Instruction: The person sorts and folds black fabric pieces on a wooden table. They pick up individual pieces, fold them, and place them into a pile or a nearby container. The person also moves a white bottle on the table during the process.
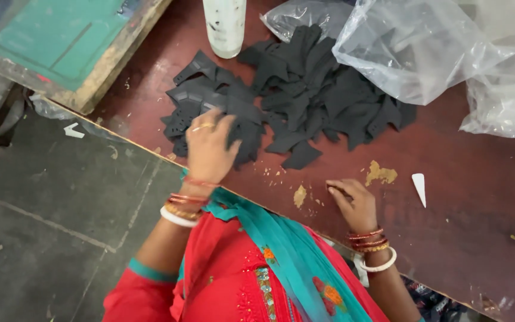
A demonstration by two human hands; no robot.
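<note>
Left hand (208,146) rests on the black cut pieces (281,95), fingers spread flat. The pile's long axis runs left-right along the counter (460,179). Right hand (356,203) lies loosely curled, empty.

white bottle (224,27), clear plastic bags (424,50)

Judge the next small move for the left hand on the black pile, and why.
Probably curl the fingers and lift off one piece: the left hand lies spread on the pile of black cut pieces, gripping nothing evident, while the right hand rests on the table.
</note>
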